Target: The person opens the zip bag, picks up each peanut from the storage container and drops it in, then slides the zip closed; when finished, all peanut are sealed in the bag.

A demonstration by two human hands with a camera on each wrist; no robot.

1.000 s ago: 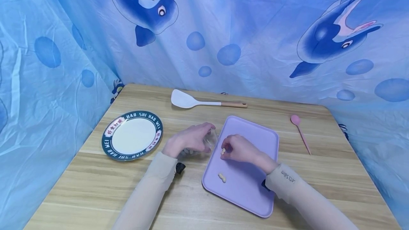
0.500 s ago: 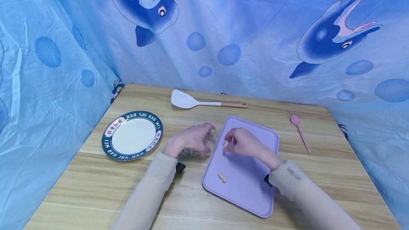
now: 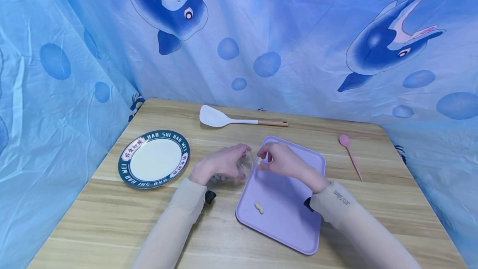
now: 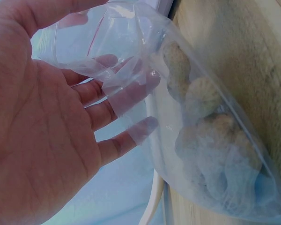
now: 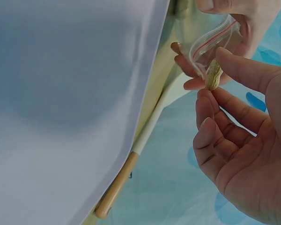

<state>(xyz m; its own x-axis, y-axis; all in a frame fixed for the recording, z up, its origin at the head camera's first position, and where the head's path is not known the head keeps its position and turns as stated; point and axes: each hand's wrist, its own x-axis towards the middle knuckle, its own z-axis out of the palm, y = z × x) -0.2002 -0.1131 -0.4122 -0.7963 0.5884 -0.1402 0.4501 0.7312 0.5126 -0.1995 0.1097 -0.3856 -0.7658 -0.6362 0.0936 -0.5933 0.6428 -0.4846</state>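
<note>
My left hand grips a clear zip-lock bag by its mouth, just left of the purple tray. Several peanuts in their shells lie in the bottom of the bag in the left wrist view. The bag's mouth, with its red zip line, gapes toward the right hand. Between thumb and fingertips, the right hand pinches one peanut right at the mouth of the bag, above the tray's left edge. Another peanut lies on the tray.
A white plate with a dark green patterned rim stands at the left. A white spatula with a wooden handle lies at the back. To the right of the tray is a pink spoon. A blue dolphin-print curtain encloses the wooden table.
With the peanut in its fingers, my right hand has moved up the tray, then left to the bag's mouth. The left hand and bag have stayed put.
</note>
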